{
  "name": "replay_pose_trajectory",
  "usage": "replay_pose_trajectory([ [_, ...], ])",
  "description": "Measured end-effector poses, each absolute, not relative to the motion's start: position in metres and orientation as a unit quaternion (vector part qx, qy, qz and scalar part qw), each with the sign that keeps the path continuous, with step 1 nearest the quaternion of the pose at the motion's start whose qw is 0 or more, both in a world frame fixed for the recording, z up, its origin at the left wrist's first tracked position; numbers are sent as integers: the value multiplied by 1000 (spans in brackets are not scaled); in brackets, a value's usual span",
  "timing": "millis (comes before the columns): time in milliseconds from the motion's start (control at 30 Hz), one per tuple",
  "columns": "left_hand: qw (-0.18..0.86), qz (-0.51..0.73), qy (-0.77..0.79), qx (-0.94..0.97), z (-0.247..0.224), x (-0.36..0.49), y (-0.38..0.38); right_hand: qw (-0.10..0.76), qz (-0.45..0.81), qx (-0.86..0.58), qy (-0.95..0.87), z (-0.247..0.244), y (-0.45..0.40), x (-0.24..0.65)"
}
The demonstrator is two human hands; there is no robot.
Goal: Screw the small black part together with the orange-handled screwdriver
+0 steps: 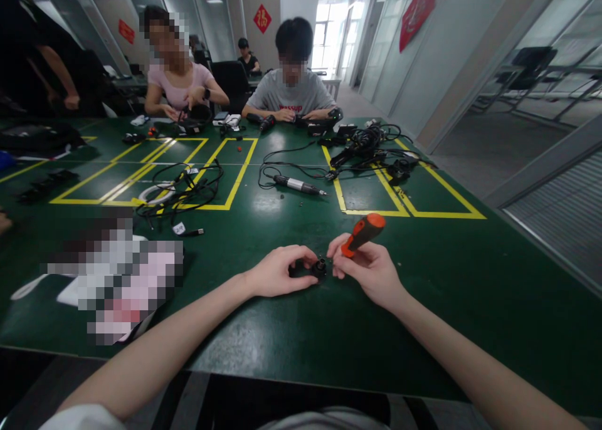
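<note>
Near the middle of the green table [263, 348], my left hand [282, 272] curls its fingers and thumb round a small black part [320, 268] that rests on the tabletop. A round metallic piece shows on top of that part. Just to the right, my right hand [369, 267] holds a screwdriver [364, 232] with an orange and dark grey handle, tilted with its butt end up and to the right. The screwdriver's tip is hidden or too small to make out. A narrow gap separates the two hands.
A silver and black pen-shaped tool [298, 184] lies beyond my hands. Coiled cables [183, 188] are at the left, with a black cable pile [362, 145] at the back right. Blurred-out items [136, 286] lie left. Two people sit across the table.
</note>
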State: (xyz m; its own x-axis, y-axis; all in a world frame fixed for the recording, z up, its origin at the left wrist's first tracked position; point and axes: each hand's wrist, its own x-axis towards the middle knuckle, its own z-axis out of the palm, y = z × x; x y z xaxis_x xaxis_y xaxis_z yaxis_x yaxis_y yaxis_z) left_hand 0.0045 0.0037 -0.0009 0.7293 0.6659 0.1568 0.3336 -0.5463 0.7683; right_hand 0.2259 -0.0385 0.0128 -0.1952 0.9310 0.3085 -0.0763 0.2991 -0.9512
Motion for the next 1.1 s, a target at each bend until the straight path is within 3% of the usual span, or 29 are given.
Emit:
replay_pose_trajectory([
  [1100, 389, 226, 289, 845, -3, 4, 5, 526, 387, -389, -649, 17, -43, 229],
])
